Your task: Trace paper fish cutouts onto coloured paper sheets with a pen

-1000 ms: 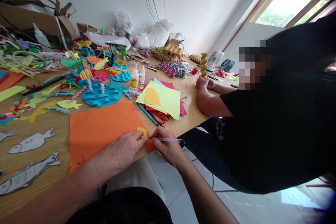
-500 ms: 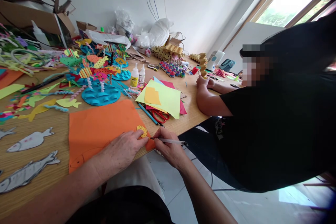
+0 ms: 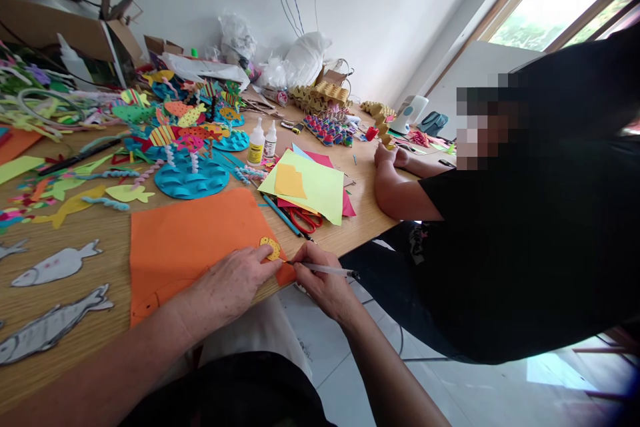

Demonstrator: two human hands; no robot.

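Observation:
An orange sheet (image 3: 190,230) lies at the table's front edge, with a fish outline drawn at its lower left. On its right corner rests a small yellow paper fish (image 3: 270,247) with dark markings. My left hand (image 3: 237,280) lies on the sheet, fingers spread, its fingertips pressing on the yellow fish. My right hand (image 3: 320,280) is closed around a clear pen (image 3: 327,269), whose tip is at the fish's tail end. Grey-white paper fish (image 3: 55,267) lie on the wood to the left.
Beyond the sheet stand a blue base (image 3: 193,177) with colourful paper fish and two glue bottles (image 3: 257,143). Green paper (image 3: 320,190) lies by red scissors (image 3: 306,219). At the right, a person in black (image 3: 525,227) leans over the table, hands on a carton piece.

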